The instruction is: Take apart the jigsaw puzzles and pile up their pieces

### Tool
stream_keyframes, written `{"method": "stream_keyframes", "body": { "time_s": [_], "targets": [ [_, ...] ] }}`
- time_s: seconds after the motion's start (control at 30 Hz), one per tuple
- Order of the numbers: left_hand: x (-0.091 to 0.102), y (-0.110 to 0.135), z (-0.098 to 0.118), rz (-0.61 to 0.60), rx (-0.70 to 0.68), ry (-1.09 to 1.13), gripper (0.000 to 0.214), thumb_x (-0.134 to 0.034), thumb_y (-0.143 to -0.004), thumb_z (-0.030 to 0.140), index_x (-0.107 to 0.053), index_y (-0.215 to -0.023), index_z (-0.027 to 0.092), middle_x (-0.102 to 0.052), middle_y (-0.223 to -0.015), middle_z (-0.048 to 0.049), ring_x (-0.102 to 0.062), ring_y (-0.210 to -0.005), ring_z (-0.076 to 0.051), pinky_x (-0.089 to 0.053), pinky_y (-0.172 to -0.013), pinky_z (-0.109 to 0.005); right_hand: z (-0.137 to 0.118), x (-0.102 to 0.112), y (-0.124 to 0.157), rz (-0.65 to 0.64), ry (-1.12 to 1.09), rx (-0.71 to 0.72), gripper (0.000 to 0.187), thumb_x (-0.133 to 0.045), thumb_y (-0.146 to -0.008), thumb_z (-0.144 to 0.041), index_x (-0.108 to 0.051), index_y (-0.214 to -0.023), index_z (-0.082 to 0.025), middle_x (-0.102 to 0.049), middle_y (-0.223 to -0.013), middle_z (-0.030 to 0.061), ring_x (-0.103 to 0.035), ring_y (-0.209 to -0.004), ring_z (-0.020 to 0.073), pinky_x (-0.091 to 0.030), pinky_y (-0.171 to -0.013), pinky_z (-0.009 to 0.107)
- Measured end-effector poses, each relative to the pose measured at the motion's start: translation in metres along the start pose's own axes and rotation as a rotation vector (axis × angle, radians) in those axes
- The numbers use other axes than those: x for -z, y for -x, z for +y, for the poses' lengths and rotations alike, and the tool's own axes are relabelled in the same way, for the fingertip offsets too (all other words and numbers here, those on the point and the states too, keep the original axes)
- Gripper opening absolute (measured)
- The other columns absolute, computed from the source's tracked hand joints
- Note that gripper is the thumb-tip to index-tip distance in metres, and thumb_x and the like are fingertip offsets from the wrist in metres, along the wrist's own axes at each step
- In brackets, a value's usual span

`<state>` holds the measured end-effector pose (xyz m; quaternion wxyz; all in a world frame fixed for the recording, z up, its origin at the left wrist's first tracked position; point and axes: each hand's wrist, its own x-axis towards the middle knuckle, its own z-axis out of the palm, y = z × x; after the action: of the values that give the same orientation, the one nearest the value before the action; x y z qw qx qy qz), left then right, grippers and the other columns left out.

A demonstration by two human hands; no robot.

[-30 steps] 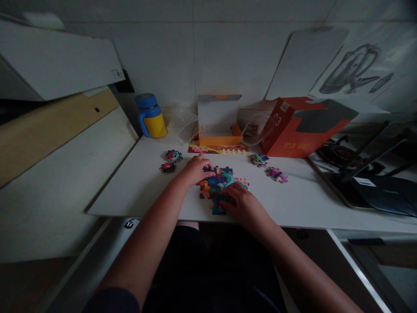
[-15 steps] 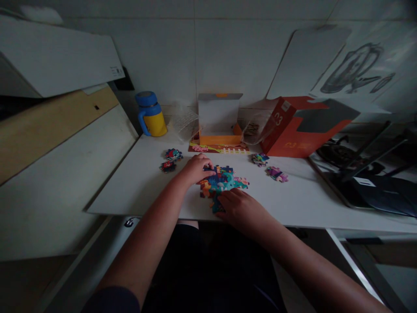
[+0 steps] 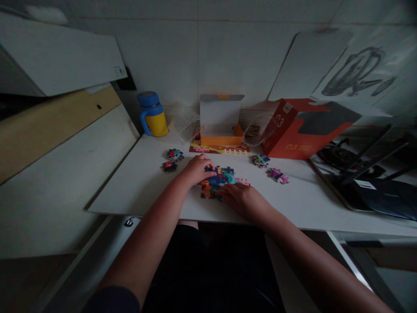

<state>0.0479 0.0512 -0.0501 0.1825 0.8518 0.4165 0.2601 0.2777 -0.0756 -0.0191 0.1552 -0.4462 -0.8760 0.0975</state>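
A partly joined puzzle (image 3: pixel 219 181) is pressed flat under the left hand (image 3: pixel 196 169) and right hand (image 3: pixel 243 201), nothing gripped. Loose pieces (image 3: pixel 276 175) lie unplaced to either side.

The flat white table (image 3: pixel 140 182) carried a part-built cardboard jigsaw (image 3: pixel 219 180) mottled in deep blue, teal, orange and pink. Loose pieces to its left (image 3: pixel 171 159) showed red, blue and teal; those to its right (image 3: pixel 276 174) ran to purple, pink and green. The plastic mug (image 3: pixel 153 115) had a yellow body with a blue lid and handle. The open cardboard box (image 3: pixel 221 121) was orange with a pale grey lid, and the large carton (image 3: pixel 302 130) was red-orange with a dark grey panel.
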Motion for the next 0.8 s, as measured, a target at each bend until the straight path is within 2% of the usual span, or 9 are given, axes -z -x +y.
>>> {"method": "stream_keyframes", "body": {
  "time_s": [0.1, 0.17, 0.23, 0.3, 0.37, 0.43, 0.57, 0.7, 0.8],
  "targets": [
    [0.001, 0.001, 0.001, -0.002, 0.004, -0.002, 0.018, -0.087, -0.082, 0.033, -0.079, -0.095, 0.023, -0.066, -0.107, -0.006, -0.064, -0.102, -0.023, -0.052, -0.094, -0.035, 0.009, 0.001, 0.005, 0.172, -0.229, -0.203, 0.022, -0.054, -0.106, -0.039, -0.068, -0.11, -0.023, -0.079, -0.095, 0.0064, -0.072, -0.08, 0.0215, -0.05, -0.069, 0.03],
    [0.001, 0.001, 0.002, 0.0, -0.006, -0.006, 0.018, -0.086, -0.083, 0.031, -0.077, -0.096, 0.023, -0.066, -0.107, -0.0065, -0.065, -0.102, -0.024, -0.052, -0.094, -0.035, 0.02, 0.004, 0.009, 0.328, -0.285, -0.333, 0.026, -0.055, -0.106, -0.046, -0.068, -0.111, -0.024, -0.079, -0.096, 0.0066, -0.073, -0.079, 0.0228, -0.051, -0.066, 0.03],
    [0.002, 0.001, 0.002, 0.007, -0.023, -0.01, 0.014, -0.084, -0.086, 0.027, -0.075, -0.096, 0.021, -0.067, -0.107, -0.0071, -0.065, -0.103, -0.024, -0.053, -0.095, -0.035, 0.034, 0.006, 0.014, 0.448, -0.206, -0.383, 0.028, -0.054, -0.106, -0.046, -0.07, -0.114, -0.025, -0.08, -0.105, 0.0082, -0.074, -0.086, 0.0257, -0.053, -0.072, 0.034],
    [0.003, 0.001, 0.001, 0.02, -0.031, -0.018, 0.011, -0.08, -0.088, 0.023, -0.073, -0.097, 0.021, -0.068, -0.108, -0.0074, -0.066, -0.106, -0.024, -0.052, -0.099, -0.036, 0.048, 0.009, 0.018, 0.491, -0.035, -0.359, 0.028, -0.052, -0.107, -0.041, -0.072, -0.118, -0.025, -0.079, -0.114, 0.0098, -0.073, -0.098, 0.0293, -0.054, -0.086, 0.041],
    [0.004, 0.0, 0.0, 0.033, -0.021, -0.024, 0.009, -0.076, -0.09, 0.02, -0.072, -0.097, 0.021, -0.069, -0.109, -0.0074, -0.066, -0.109, -0.024, -0.052, -0.102, -0.038, 0.062, 0.011, 0.021, 0.467, 0.124, -0.322, 0.03, -0.049, -0.107, -0.036, -0.074, -0.119, -0.024, -0.078, -0.12, 0.0116, -0.071, -0.108, 0.0319, -0.051, -0.098, 0.047],
    [0.004, 0.0, 0.0, 0.038, -0.005, -0.028, 0.009, -0.074, -0.091, 0.019, -0.071, -0.099, 0.021, -0.069, -0.11, -0.0075, -0.066, -0.11, -0.025, -0.052, -0.103, -0.039, 0.071, 0.011, 0.023, 0.373, 0.205, -0.277, 0.031, -0.05, -0.107, -0.033, -0.076, -0.118, -0.022, -0.077, -0.121, 0.013, -0.069, -0.111, 0.0329, -0.05, -0.101, 0.049],
    [0.005, -0.001, -0.001, 0.035, 0.018, -0.03, 0.009, -0.074, -0.09, 0.019, -0.071, -0.098, 0.021, -0.069, -0.109, -0.0073, -0.066, -0.11, -0.025, -0.052, -0.103, -0.04, 0.079, 0.011, 0.024, 0.123, 0.194, -0.143, 0.033, -0.057, -0.104, -0.035, -0.075, -0.128, -0.021, -0.075, -0.128, 0.0139, -0.07, -0.113, 0.0319, -0.054, -0.1, 0.048],
    [0.005, -0.001, 0.0, 0.04, 0.008, -0.029, 0.007, -0.074, -0.09, 0.021, -0.071, -0.096, 0.021, -0.07, -0.107, -0.0073, -0.066, -0.109, -0.025, -0.052, -0.102, -0.039, 0.08, 0.017, 0.021, 0.031, 0.173, -0.083, 0.044, -0.066, -0.1, -0.043, -0.071, -0.136, -0.019, -0.072, -0.136, 0.0161, -0.067, -0.122, 0.0336, -0.053, -0.106, 0.049],
    [0.006, -0.001, 0.001, 0.035, -0.011, -0.028, 0.004, -0.074, -0.091, 0.021, -0.072, -0.094, 0.02, -0.07, -0.105, -0.0076, -0.067, -0.107, -0.025, -0.052, -0.101, -0.039, 0.078, 0.028, 0.014, -0.056, 0.157, -0.089, 0.039, -0.065, -0.101, -0.041, -0.072, -0.133, -0.019, -0.074, -0.129, 0.0162, -0.07, -0.116, 0.0318, -0.055, -0.1, 0.046]
  ]
}}
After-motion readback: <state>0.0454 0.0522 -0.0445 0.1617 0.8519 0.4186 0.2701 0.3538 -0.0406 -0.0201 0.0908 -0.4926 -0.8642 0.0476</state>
